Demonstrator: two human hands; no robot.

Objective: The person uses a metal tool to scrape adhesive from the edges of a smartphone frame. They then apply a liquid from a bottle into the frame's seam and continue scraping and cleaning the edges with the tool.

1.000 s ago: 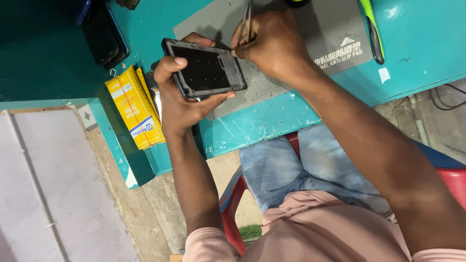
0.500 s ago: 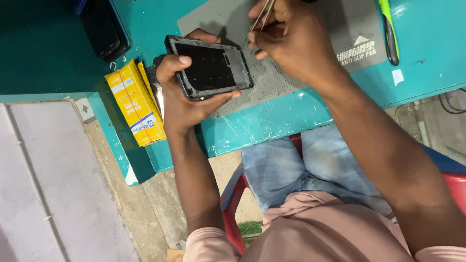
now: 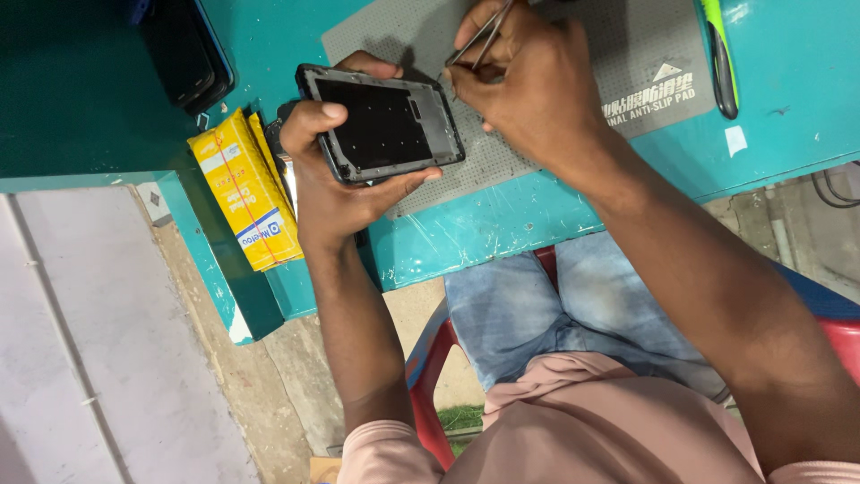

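My left hand (image 3: pixel 336 184) grips a dark opened phone (image 3: pixel 383 121) by its edges, its black inner frame facing up, just above the near edge of a grey mat (image 3: pixel 573 45). My right hand (image 3: pixel 528 85) pinches thin metal tweezers (image 3: pixel 477 40), whose tips point down at the phone's right end. Both hands hover over the teal table (image 3: pixel 502 224).
A yellow packet (image 3: pixel 246 188) lies left of the phone at the table's corner. Another dark phone (image 3: pixel 184 54) rests at the upper left. A green-handled tool (image 3: pixel 719 54) lies on the mat's right side. My knees and a red chair (image 3: pixel 430 358) are below the table.
The phone and both hands sit slightly further right and higher in view; my right hand has brought the tweezers closer to the phone's right end.
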